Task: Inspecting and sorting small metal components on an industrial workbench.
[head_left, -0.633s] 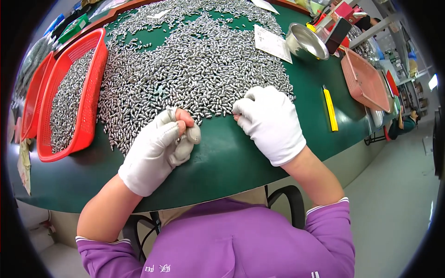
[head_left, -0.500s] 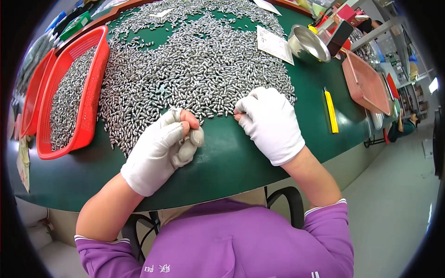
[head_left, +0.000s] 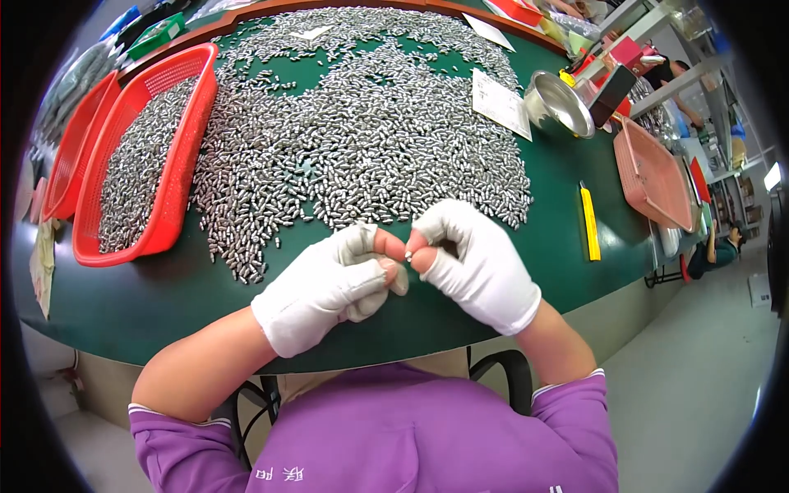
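In a white glove with bare thumb and fingertip, my left hand (head_left: 325,287) is curled closed above the near edge of the table. Whatever lies inside its fingers is hidden. My right hand (head_left: 477,267), gloved the same way, pinches a small silvery metal part (head_left: 408,256) between thumb and forefinger. The two hands meet fingertip to fingertip at this part. Just beyond them spreads a wide, shallow heap of small metal parts (head_left: 370,148), short and ridged, across the green table (head_left: 444,320).
On the left stands a red plastic basket (head_left: 177,189) holding more such parts, with another red basket (head_left: 70,164) beside it. To the right are a yellow cutter knife (head_left: 590,223), a metal bowl (head_left: 559,103), a paper sheet (head_left: 500,103) and a pink basket (head_left: 653,177).
My right hand has drawn back from the heap's edge toward me and left, now pinching a metal part. My left hand has moved right to meet it. The view has shifted slightly.
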The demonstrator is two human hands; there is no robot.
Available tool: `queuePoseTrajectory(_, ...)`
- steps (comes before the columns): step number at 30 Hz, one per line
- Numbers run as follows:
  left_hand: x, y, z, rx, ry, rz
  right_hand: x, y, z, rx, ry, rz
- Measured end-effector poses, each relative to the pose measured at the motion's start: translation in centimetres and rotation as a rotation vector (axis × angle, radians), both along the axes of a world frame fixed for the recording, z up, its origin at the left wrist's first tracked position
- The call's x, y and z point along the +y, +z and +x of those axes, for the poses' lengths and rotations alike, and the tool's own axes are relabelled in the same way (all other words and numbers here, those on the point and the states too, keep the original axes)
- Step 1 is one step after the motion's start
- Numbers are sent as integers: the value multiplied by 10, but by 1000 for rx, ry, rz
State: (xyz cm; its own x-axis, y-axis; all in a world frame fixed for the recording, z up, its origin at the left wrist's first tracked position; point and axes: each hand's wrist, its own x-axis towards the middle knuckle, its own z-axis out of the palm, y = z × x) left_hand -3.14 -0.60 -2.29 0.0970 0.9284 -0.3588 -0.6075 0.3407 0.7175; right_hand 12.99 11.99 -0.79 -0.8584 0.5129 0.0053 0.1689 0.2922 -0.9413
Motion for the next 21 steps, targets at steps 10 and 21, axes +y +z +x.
queuePoseTrajectory(10,-4,-6,-2,-20,-1,-8,-11,-4,-4,64,21,-392)
queuePoseTrajectory(21,-3,-6,-3,40,-60,-8,-7,3,-5,-49,57,-470)
